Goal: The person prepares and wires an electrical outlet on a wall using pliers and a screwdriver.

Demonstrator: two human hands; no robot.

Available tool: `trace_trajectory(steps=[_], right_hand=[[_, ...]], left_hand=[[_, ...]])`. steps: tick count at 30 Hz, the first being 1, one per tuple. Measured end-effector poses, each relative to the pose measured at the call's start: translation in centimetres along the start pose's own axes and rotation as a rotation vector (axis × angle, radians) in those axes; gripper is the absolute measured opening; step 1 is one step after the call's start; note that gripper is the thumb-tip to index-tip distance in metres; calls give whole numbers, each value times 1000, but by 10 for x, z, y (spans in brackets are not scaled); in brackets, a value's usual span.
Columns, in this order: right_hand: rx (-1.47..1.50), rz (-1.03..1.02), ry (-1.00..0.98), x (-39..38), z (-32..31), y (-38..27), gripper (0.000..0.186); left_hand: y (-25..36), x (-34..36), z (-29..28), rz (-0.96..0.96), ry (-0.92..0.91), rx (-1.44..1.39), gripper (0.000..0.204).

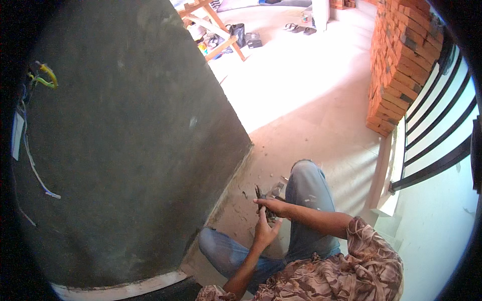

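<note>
My right hand (273, 206) is closed round a dark hand tool with a narrow pointed end, which looks like pliers (258, 192). Its tip points up and away from me, toward the dark wall. Just below, my left hand (263, 232) has its thumb spread from the fingers. The left fingertips reach up to the right hand and the tool; whether they touch it is hard to see. Small grey bits (271, 217) show between the hands, too blurred to name. Beyond the right hand, pale scraps (276, 188) lie on the floor near my knee.
A dark plastered wall (135, 140) rises close on my left, with loose wires (42, 78) coming out of it. Stacked bricks (401, 65) and a black railing (437, 163) stand at right. A wooden trestle (221, 37), bags and sandals (299, 29) are farther off.
</note>
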State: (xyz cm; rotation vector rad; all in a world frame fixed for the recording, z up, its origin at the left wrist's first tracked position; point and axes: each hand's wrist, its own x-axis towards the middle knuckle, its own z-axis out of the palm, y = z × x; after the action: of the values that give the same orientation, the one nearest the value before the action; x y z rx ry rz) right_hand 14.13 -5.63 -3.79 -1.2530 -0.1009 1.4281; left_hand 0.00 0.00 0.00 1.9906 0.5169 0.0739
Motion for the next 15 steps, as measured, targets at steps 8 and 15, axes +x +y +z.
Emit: trace_trajectory(steps=[8, 15], right_hand=[[-279, -65, 71, 28, -30, 33, 23], [-706, -61, -87, 20, -48, 39, 26]], left_hand=[[-7, -23, -85, -179, 96, 8, 43], [-150, -74, -129, -273, 385, 729, 57]])
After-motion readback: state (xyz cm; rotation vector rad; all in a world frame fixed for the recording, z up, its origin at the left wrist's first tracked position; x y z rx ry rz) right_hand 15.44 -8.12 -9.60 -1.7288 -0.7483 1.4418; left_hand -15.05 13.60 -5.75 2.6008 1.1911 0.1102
